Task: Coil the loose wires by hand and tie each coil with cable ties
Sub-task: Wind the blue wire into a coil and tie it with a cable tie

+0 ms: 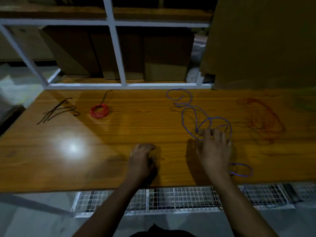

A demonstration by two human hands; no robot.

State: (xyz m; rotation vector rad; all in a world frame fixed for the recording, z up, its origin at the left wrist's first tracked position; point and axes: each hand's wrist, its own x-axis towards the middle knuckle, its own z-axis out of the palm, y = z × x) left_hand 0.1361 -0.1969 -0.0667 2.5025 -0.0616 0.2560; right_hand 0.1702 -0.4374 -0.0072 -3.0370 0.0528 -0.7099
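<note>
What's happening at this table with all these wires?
A person is tidying loose wires on a wooden table. Their right hand reaches into a sprawled purple wire, fingers spread over its loops; the left hand rests curled on the table, seemingly empty. One red coil already lies wound up at the far left, beside a few dark cable ties. A loose red wire tangle waits on the right.

Two bare forearms in view, no sleeves, no watch or rings seen on left hand (142, 158) or right hand (214, 151). Dark garment edge at bottom centre; image dim and blurred, finer detail unreadable.
</note>
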